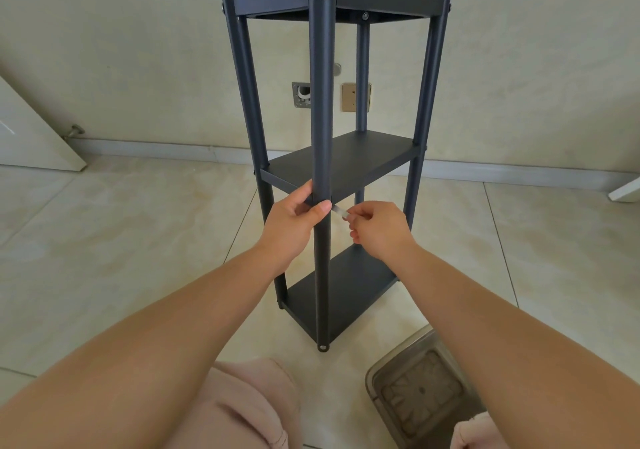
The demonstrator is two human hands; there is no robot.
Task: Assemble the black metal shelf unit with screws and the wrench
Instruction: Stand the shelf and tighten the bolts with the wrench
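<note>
On shelf unit (339, 161), no legible writing.

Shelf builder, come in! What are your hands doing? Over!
Left hand grips front post at middle shelf. Right hand pinches small wrench at that joint. Shelf unit upright. Nothing in the way.

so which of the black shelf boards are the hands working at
The middle black metal shelf board: the left hand grips the front post there; the right hand holds the small silver wrench.
</note>
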